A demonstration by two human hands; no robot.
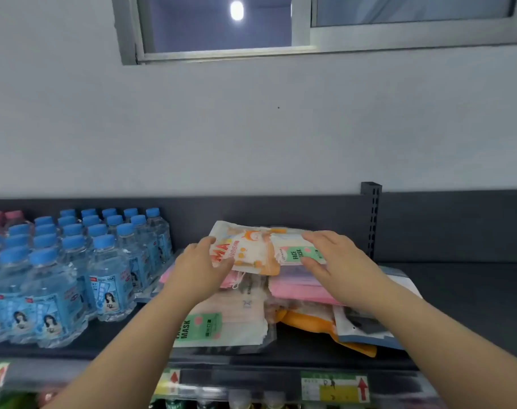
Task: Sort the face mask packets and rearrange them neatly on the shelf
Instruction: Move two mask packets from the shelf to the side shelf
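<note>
A loose pile of face mask packets lies on the dark shelf (pixel 118 335). My left hand (pixel 202 262) pinches the left edge of a white and orange cartoon packet (pixel 248 250) lifted above the pile. My right hand (pixel 335 259) grips a packet with a green "FACE MASK" label (pixel 292 252), which overlaps the cartoon packet. Below them sit a pink packet (pixel 298 287), a beige packet with a green label (pixel 222 323), an orange packet (pixel 310 320) and a grey-blue packet (pixel 366 326).
Several rows of blue-capped water bottles (pixel 74 270) fill the shelf's left side, close to the pile. A slotted shelf upright (pixel 371 219) stands behind at right; dark shelf surface extends right of it. Price tags (pixel 334 386) line the front rail, with bottles on the shelf below.
</note>
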